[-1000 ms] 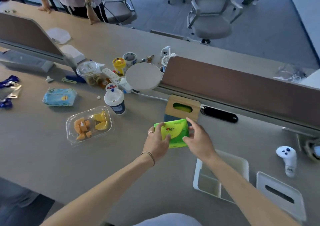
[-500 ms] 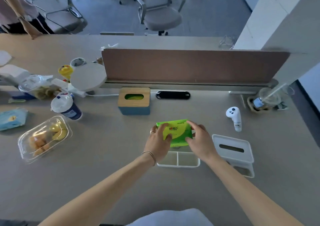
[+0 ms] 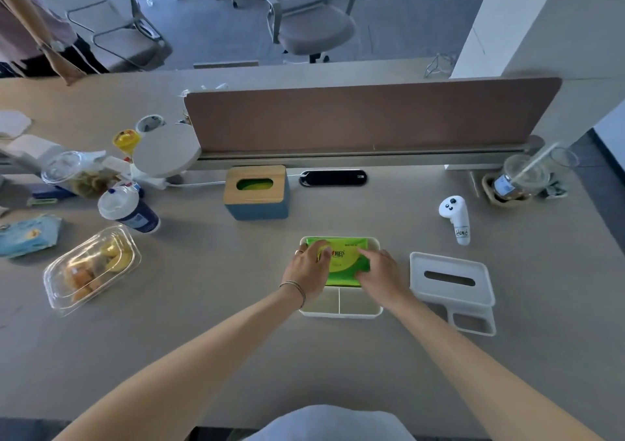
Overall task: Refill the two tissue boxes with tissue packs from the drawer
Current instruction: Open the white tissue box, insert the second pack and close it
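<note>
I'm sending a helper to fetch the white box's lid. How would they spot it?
Start at the brown divider across the desk. Near its right end stands a white controller; the lid lies just in front of it, right of the open white box. It alone is flat, white, with a dark slot.

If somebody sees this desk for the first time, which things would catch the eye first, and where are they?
First the bright green tissue pack at the centre, which both hands, left hand and right hand, press into the open white box. Its white lid lies on the desk just to the right. Behind, near the divider, a blue box with a wooden lid already shows green through its slot.
</note>
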### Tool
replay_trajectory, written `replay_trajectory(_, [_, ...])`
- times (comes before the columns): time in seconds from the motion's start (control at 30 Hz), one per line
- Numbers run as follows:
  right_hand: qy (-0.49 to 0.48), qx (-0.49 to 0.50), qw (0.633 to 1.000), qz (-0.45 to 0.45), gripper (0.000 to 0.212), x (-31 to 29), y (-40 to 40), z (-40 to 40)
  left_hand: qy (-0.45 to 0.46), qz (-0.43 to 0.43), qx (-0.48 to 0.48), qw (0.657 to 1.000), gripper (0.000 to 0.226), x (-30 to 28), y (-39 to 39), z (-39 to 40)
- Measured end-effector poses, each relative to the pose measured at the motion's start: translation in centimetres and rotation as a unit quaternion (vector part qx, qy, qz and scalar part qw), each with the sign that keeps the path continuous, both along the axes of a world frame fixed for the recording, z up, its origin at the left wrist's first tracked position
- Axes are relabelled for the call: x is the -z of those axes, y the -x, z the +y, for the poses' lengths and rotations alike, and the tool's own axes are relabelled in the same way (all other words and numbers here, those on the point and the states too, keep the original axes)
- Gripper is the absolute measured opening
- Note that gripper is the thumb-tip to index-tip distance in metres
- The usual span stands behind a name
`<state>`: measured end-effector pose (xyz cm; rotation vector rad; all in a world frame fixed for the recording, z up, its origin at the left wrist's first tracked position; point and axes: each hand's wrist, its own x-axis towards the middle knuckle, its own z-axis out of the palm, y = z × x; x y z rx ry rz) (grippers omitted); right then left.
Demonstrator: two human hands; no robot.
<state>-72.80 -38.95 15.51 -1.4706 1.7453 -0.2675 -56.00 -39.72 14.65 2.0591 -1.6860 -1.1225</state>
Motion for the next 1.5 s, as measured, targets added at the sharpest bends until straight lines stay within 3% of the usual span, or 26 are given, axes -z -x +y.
replay_trajectory(0.23, [-0.008, -0.01, 1.0, -0.016, 0.064, -0.5, -0.1, 0.0, -0.02, -0.032, 0.026, 0.999, 0.046, 0.3, 0.6, -0.4])
replay_trajectory(0.43, [0.03, 0.022, 0.998, -0.044, 0.055, -2.0, 5.2, 1.1, 0.064, -0.067, 0.064, 0.994, 0.042, 0.1, 2.1, 0.5])
replay_trajectory(0.63, [0.014, 0.105, 0.994, -0.012, 0.041, -0.4, 14.0, 3.4, 0.148, -0.059, 0.232, 0.96, 0.045, 0.7, 9.9, 1.4])
replay_trajectory(0.73, [0.011, 0.138, 0.99, -0.008, 0.036, 0.8, 17.4, 4.4, 0.124, -0.054, 0.289, 0.948, 0.045, 1.8, 13.8, 1.6])
replay_trajectory(0.87, [0.013, 0.164, 0.986, 0.0, 0.037, 2.3, 20.1, 6.0, 0.067, -0.115, 0.363, 0.922, 0.048, 4.0, 17.9, 1.1])
replay_trajectory(0.97, [0.012, 0.177, 0.984, -0.01, 0.037, 3.4, 21.3, 7.1, 0.06, -0.146, 0.395, 0.905, 0.053, 5.7, 20.1, 0.8])
replay_trajectory(1.17, [0.022, 0.212, 0.976, -0.053, 0.039, 4.8, 22.8, 8.6, 0.1, -0.179, 0.425, 0.881, 0.039, 7.6, 22.5, 0.1])
replay_trajectory(1.4, [0.071, 0.168, 0.983, 0.003, 0.041, 3.6, 22.9, 8.5, 0.104, -0.183, 0.444, 0.871, 0.027, 5.3, 22.9, -0.6])
replay_trajectory(1.5, [0.106, 0.117, 0.987, 0.029, 0.044, 2.8, 21.9, 7.6, 0.128, -0.172, 0.466, 0.858, 0.035, 3.0, 21.7, -0.7])
